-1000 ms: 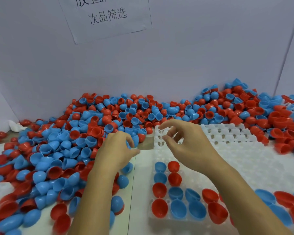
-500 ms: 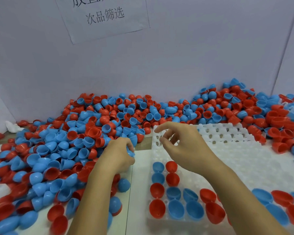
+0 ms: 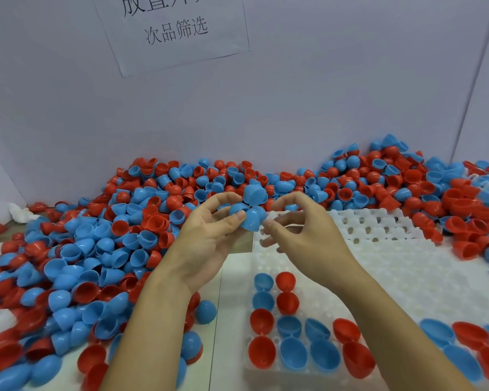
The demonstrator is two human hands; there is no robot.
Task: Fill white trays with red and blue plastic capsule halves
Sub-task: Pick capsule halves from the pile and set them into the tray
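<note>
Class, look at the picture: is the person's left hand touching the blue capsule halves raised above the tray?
Touching. The head view shows the left hand gripping the blue capsule halves, thumb pressed against the lowest one.

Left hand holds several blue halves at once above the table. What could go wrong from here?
1. The left hand pinches a loose cluster of blue halves; one may slip from the grip during handover to the right hand.
2. A dropped half could fall into the pile instead of the tray.
</note>
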